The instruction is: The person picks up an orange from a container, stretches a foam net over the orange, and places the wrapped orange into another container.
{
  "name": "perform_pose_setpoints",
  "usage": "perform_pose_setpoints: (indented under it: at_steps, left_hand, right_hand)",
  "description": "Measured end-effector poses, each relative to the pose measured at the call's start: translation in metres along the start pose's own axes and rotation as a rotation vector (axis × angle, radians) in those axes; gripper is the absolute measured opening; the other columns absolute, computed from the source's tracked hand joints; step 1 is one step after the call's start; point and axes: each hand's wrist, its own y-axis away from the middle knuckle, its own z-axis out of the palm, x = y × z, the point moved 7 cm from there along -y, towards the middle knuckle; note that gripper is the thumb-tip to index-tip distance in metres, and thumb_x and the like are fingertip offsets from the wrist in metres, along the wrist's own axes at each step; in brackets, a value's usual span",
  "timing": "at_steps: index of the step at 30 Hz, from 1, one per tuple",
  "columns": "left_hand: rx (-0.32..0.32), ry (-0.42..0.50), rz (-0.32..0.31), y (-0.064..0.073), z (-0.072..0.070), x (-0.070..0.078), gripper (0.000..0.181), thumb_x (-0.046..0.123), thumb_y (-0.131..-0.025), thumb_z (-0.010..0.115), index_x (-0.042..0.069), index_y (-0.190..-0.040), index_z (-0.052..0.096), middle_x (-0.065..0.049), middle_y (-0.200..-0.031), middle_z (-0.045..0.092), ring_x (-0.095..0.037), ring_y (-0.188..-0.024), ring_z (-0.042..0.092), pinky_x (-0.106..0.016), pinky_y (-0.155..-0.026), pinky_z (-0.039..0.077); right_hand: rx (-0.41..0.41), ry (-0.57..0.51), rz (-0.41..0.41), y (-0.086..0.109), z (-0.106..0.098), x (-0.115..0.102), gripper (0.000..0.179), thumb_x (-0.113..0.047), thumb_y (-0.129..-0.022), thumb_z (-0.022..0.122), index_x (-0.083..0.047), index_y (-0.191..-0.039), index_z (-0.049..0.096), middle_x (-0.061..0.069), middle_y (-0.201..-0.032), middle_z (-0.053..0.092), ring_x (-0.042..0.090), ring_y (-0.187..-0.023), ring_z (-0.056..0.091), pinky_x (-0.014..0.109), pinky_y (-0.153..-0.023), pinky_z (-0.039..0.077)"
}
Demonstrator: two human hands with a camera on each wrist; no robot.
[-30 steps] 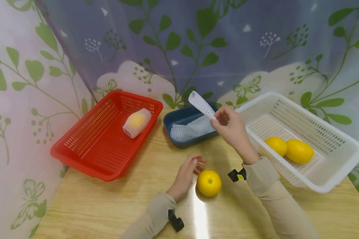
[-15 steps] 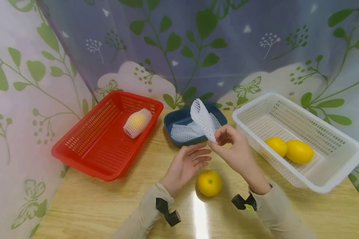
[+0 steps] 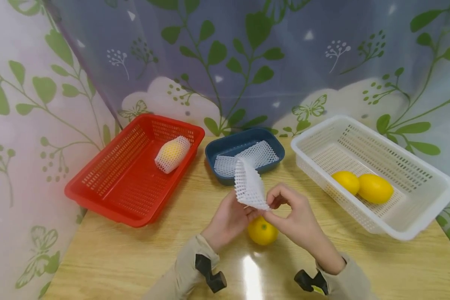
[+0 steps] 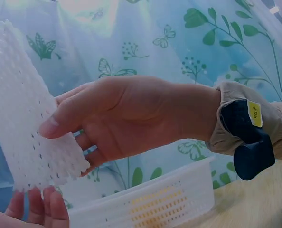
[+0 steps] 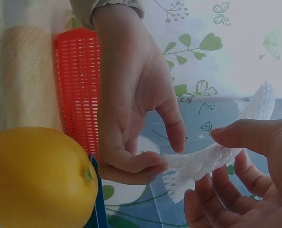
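Observation:
A white foam fruit net [image 3: 249,185] stands tilted between the two hands, above the table. My right hand [image 3: 300,218] pinches its lower end between thumb and fingers; the left wrist view shows this hand [image 4: 126,114] from the side. My left hand [image 3: 225,223] is at the other side of the net, partly hidden behind it. In the right wrist view its fingertips touch the edge of the net [image 5: 202,164], while its thumb stays apart from the fingers. Just below the hands, a yellow citrus fruit [image 3: 263,232] with a green stem spot rests on the table.
A blue tray [image 3: 219,146] behind the hands holds more foam nets [image 3: 260,154]. At the left, a red basket [image 3: 116,200] contains one yellow fruit in a net [image 3: 172,154]. Two bare yellow fruits [image 3: 376,188] lie in the white basket [image 3: 416,221] at the right.
My right hand has brought the net from over the blue tray down toward me, above the table fruit. The left hand has left the fruit's side and risen to the net.

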Motion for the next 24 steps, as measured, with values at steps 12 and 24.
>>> perform_pose_setpoints:
  at_steps: [12,24]
  left_hand:
    - [0.025,-0.03,0.001,-0.001,-0.001,0.0,0.035,0.022,-0.103,0.032,0.004,-0.132,0.041,-0.006,-0.117,0.053,-0.019,-0.104,0.05,-0.028,-0.092,0.041]
    - [-0.027,-0.077,-0.036,-0.001,0.002,-0.009,0.026,0.013,-0.105,0.035,0.01,-0.127,0.048,-0.005,-0.115,0.053,-0.021,-0.104,0.05,-0.029,-0.093,0.043]
  right_hand:
    - [-0.076,-0.184,0.134,0.007,0.005,0.014,0.028,0.007,-0.079,0.077,-0.008,-0.093,0.058,0.003,-0.086,0.06,0.016,-0.076,0.058,0.026,-0.071,0.052]
    - [-0.147,-0.298,0.22,0.017,0.01,0.02,0.026,0.007,-0.08,0.076,-0.006,-0.095,0.059,0.006,-0.092,0.061,0.018,-0.082,0.058,0.027,-0.074,0.052]
